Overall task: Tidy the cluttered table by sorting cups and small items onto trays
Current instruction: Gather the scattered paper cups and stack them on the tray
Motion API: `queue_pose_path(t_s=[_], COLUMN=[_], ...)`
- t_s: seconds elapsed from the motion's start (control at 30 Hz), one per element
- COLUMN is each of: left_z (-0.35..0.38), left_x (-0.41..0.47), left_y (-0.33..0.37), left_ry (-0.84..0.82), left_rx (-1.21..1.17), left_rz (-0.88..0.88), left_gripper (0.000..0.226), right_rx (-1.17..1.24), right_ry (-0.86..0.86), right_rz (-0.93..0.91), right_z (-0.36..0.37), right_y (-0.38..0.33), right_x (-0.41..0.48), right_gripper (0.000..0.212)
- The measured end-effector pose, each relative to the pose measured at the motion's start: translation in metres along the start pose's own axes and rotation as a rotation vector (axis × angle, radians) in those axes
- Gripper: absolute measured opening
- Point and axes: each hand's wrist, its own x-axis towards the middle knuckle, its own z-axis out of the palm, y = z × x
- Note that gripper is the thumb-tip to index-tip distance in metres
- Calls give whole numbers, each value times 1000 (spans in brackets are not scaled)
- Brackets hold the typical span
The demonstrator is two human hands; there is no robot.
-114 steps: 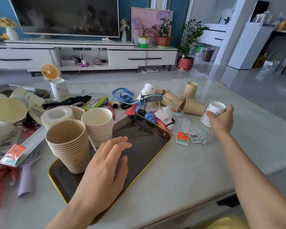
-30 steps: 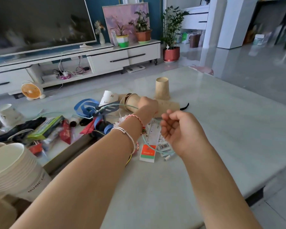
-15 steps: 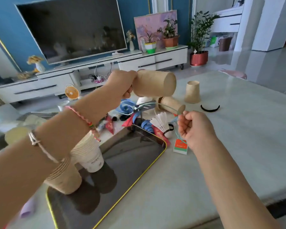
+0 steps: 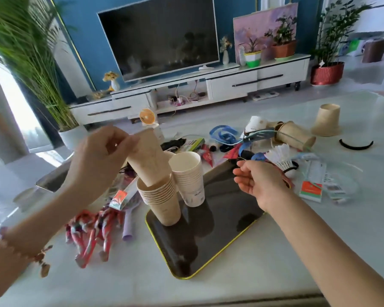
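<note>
The left hand [image 4: 98,160] pinches the top of a brown cup [image 4: 149,158], whose lower end sits inside the brown stack [image 4: 160,198] on the tray [image 4: 208,244]. A white stack [image 4: 190,178] stands just beside it. The right hand [image 4: 259,185] hovers over the tray's far edge with its fingers loosely curled. Whether it pinches anything, I cannot tell.

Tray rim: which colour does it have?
Yellow; the tray itself is dark. The head view shows it.

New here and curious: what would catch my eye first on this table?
The left hand pinches a brown cup, tilted, its lower end in the brown stack on the dark tray, beside a white stack. The right hand hovers over the tray's far edge, with a shuttlecock and a blue strap among the clutter behind it.
</note>
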Motion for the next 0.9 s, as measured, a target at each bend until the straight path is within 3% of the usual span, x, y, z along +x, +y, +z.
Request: queue_pose_path(t_s=[0.2, 0.37, 0.6, 0.67, 0.8, 0.9], left_z=[9, 5, 19, 22, 27, 30], left_x=[-23, -25, -37, -38, -42, -45], left_y=[-21, -30, -55, -56, -56, -57], left_ry=[-43, -21, -394, -401, -348, -311], left_rx=[77, 85, 242, 266, 375, 483], left_rz=[221, 320, 538, 575, 640, 676], left_gripper=[7, 19, 51, 55, 39, 47], right_rx=[-48, -91, -142, -149, -150, -162], right_ry=[-5, -15, -31, -37, -51, -63], right_rz=[-9, -17, -25, -26, -28, -35], right_z=[7, 12, 15, 16, 17, 19], right_y=[6, 9, 12, 12, 11, 10], right_x=[-4, -2, 1, 3, 6, 6], right_gripper=[24, 24, 21, 21, 22, 21])
